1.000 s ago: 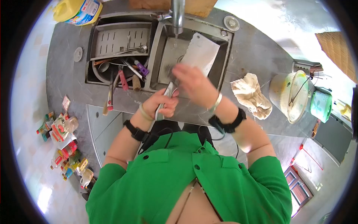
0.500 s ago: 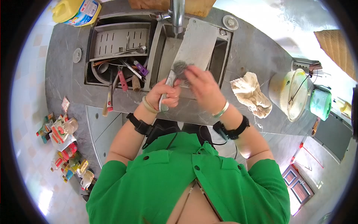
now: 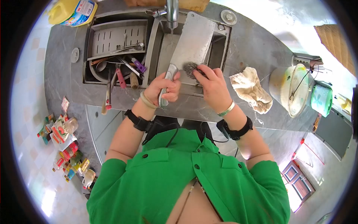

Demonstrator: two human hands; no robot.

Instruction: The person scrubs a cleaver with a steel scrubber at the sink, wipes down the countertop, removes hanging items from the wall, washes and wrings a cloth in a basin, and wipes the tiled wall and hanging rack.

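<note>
A metal cleaver point(image 3: 193, 40) with a broad pale blade slants over the right sink basin point(image 3: 160, 56). My left hand point(image 3: 163, 89) is closed around its silvery handle. In my right hand point(image 3: 215, 89), the fingers press on a dark steel wool scrubber point(image 3: 191, 69), which touches the lower end of the blade beside the handle. Above the basin hangs the faucet point(image 3: 172, 15), with a thin stream of water under it, left of the blade.
Left of the basin, a second compartment holds a slotted tray point(image 3: 119, 37) and several utensils. A beige cloth point(image 3: 251, 89) lies on the right counter, near a whitish bucket point(image 3: 283, 87) and green container point(image 3: 321, 100). A yellow jug point(image 3: 69, 13) stands back left.
The blade has come up and back from the basin's right side, then shifted slightly left. My right hand has moved a little right and down with the scrubber, which now shows more clearly.
</note>
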